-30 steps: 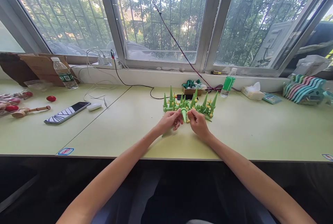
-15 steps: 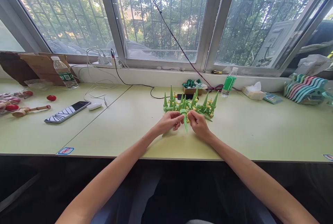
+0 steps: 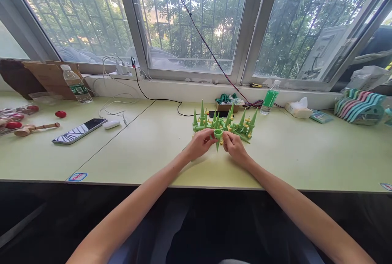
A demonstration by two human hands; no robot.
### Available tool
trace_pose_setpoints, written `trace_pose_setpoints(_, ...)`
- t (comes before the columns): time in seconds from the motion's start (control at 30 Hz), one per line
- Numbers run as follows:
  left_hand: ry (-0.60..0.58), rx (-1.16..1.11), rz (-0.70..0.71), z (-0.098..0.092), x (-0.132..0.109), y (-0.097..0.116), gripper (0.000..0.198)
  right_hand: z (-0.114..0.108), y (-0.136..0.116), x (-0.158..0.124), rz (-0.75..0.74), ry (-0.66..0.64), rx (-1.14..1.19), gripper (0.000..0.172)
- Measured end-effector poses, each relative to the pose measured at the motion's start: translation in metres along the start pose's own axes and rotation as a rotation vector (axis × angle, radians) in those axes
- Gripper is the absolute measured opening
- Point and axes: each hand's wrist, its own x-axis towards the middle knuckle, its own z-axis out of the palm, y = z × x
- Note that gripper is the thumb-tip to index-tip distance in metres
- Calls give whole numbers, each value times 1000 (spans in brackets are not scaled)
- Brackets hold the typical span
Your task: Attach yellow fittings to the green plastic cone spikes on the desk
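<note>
My left hand (image 3: 200, 143) is closed on a green plastic plant watering spike (image 3: 217, 134). The spike points down, its round hollow mouth tipped up towards me. Close by on its right, my right hand (image 3: 235, 146) is pinched shut beside the rim; whatever lies between those fingers is hidden. Behind both hands, several more green watering spikes (image 3: 251, 123) with small yellow parts stand or lie in a cluster on the pale table (image 3: 122, 157). My hands cover part of that cluster.
A phone (image 3: 80, 130), a white case (image 3: 111, 124) and a wooden toy (image 3: 38, 128) lie to the left. At the back stand a small box (image 3: 228, 106), a water bottle (image 3: 269, 98) and tissues (image 3: 298, 108). Plastic hangers (image 3: 359, 106) are far right.
The spike in my left hand has tipped so that its open mouth now faces up towards me. My left hand shifted slightly right; the right hand stays pinched beside it.
</note>
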Motion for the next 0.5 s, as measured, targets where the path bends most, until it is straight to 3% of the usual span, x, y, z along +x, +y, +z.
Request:
trace_pose_setpoints(0.2,1,145,161,-1,-3,-6,23,2,-3,2,135,-78,256,42)
trace_pose_setpoints(0.5,-22,12,-40,1,-2,3,16,5,0,4,128,-70,309,44)
